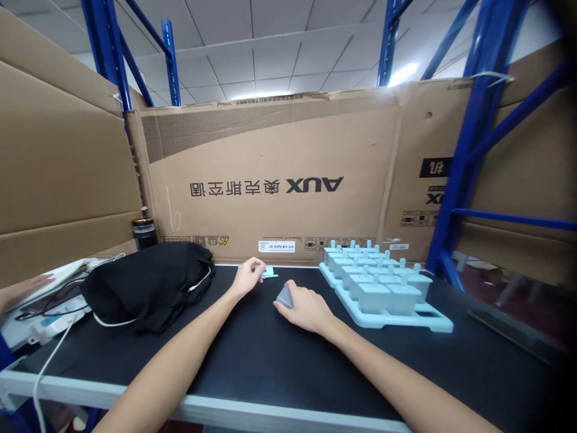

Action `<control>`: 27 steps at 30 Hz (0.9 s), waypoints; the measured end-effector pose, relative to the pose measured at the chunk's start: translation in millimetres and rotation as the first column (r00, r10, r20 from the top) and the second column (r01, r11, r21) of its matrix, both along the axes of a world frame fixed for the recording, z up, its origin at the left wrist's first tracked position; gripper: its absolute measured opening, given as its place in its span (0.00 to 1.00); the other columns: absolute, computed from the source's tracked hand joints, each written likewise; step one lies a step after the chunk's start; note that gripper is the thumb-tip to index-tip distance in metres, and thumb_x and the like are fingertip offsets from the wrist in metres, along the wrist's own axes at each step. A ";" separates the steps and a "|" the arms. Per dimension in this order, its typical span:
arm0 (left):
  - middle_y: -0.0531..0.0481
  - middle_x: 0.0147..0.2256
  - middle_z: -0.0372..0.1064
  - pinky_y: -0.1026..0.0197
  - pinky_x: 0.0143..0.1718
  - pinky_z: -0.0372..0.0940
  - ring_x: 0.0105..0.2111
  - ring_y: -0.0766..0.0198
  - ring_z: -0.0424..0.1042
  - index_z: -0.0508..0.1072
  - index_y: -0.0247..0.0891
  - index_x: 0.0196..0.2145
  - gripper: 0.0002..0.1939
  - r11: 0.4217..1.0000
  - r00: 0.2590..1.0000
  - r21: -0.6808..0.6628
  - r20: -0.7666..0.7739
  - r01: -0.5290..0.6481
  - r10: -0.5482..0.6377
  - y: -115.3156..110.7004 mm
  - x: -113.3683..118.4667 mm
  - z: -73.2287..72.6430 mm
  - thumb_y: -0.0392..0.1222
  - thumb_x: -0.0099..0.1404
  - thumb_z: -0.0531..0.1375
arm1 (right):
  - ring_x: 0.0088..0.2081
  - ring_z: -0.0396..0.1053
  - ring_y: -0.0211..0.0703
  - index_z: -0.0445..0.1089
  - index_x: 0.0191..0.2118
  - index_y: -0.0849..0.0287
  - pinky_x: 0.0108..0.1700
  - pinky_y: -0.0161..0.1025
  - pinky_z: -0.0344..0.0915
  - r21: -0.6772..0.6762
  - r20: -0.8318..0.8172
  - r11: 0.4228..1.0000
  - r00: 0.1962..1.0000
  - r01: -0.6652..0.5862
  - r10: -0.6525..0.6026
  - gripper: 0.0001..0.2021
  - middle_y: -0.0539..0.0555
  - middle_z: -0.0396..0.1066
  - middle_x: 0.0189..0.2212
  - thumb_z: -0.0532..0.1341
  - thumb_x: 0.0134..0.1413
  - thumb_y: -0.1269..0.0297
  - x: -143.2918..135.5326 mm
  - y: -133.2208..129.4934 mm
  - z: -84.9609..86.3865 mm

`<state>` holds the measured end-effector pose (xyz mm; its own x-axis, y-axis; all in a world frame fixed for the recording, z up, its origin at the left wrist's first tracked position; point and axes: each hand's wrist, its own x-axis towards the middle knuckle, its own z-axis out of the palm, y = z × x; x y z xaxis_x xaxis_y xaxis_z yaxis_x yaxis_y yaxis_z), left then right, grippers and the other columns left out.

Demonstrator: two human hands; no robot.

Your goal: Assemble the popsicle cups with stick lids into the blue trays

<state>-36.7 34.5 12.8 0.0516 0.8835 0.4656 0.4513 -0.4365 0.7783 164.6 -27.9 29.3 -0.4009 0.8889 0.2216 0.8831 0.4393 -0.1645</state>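
Observation:
My left hand (249,278) is closed, its fingertips pinching a small light-blue popsicle mold lid (269,273) with a stick, low over the black tabletop. To the right of it and a little nearer to me, my right hand (309,308) wraps round a greyish popsicle mold cup (285,296). The cup is tilted, and part of it is hidden by the fingers. Lid and cup are apart. Beyond my right hand, several popsicle molds (401,299) with lids and upright sticks stand in light-blue trays (439,323).
A black cloth bundle (148,282) lies at the left, with a dark jar (144,233) behind it. Cables and a white power strip (56,325) are at the far left, near another person's hand (27,291). Cardboard (270,144) and blue posts (466,138) enclose the black table (261,367).

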 end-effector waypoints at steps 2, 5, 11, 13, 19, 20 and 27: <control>0.52 0.28 0.71 0.65 0.31 0.61 0.24 0.67 0.69 0.70 0.38 0.34 0.11 0.999 0.999 0.020 -0.021 -0.044 0.044 2.7 -7.5 -1.6 0.48 0.64 0.56 | 0.41 0.72 0.60 0.60 0.45 0.59 0.36 0.45 0.61 -0.001 0.001 1.000 1.000 -0.019 0.019 0.24 0.62 0.72 0.40 0.50 0.55 0.42 0.9 1.3 -1.4; 0.52 0.28 0.72 0.65 0.33 0.61 0.28 0.65 0.69 0.71 0.38 0.31 0.06 0.997 0.993 0.024 -0.083 -0.077 0.078 5.6 -15.4 -4.9 0.42 0.61 0.58 | 0.41 0.72 0.60 0.60 0.43 0.58 0.36 0.45 0.61 -0.006 0.009 0.999 0.999 -0.032 0.032 0.23 0.61 0.72 0.39 0.50 0.55 0.42 1.8 3.2 -2.7; 0.53 0.28 0.72 0.64 0.35 0.62 0.27 0.65 0.69 0.71 0.38 0.35 0.08 0.983 0.973 0.025 -0.138 -0.183 0.184 14.3 -23.1 -9.8 0.34 0.62 0.52 | 0.41 0.72 0.59 0.61 0.42 0.58 0.36 0.44 0.61 -0.016 0.041 0.998 0.998 -0.057 0.057 0.22 0.61 0.72 0.39 0.52 0.54 0.43 2.1 1.3 -0.8; 0.52 0.29 0.73 0.62 0.38 0.62 0.30 0.63 0.70 0.72 0.38 0.32 0.09 0.983 0.969 0.023 -0.167 -0.183 0.185 16.8 -25.9 -11.4 0.31 0.59 0.52 | 0.41 0.72 0.59 0.61 0.42 0.58 0.36 0.44 0.61 -0.017 0.049 0.998 0.997 -0.054 0.054 0.22 0.61 0.72 0.39 0.52 0.54 0.43 2.3 0.7 -0.6; 0.50 0.35 0.74 0.61 0.43 0.62 0.36 0.61 0.71 0.73 0.38 0.35 0.12 0.993 0.960 0.049 -0.255 -0.109 0.117 14.6 -27.1 -11.4 0.33 0.60 0.51 | 0.41 0.72 0.59 0.61 0.43 0.58 0.36 0.44 0.61 -0.014 0.061 0.998 0.996 -0.064 0.065 0.23 0.61 0.72 0.39 0.52 0.54 0.43 3.4 2.9 -3.4; 0.50 0.36 0.74 0.61 0.43 0.62 0.36 0.62 0.71 0.73 0.38 0.35 0.11 0.996 0.957 0.053 -0.277 -0.076 0.088 12.8 -25.9 -10.5 0.33 0.61 0.51 | 0.41 0.72 0.59 0.61 0.42 0.58 0.36 0.44 0.61 -0.012 0.061 0.998 0.996 -0.066 0.067 0.22 0.61 0.72 0.39 0.52 0.54 0.43 3.5 3.5 -3.8; 0.51 0.38 0.73 0.57 0.50 0.60 0.43 0.59 0.68 0.75 0.42 0.35 0.12 0.996 0.883 0.068 -0.469 0.061 -0.022 1.7 -18.7 -8.0 0.33 0.58 0.53 | 0.40 0.72 0.60 0.61 0.42 0.58 0.35 0.45 0.61 0.002 0.067 0.997 0.994 -0.083 0.082 0.23 0.61 0.72 0.39 0.51 0.54 0.42 3.9 5.1 -5.7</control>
<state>-55.4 36.3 4.8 0.3164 0.8373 0.4460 0.7338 -0.5140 0.4443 168.5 -22.8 23.6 -0.4869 0.8511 0.1963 0.8528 0.5118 -0.1039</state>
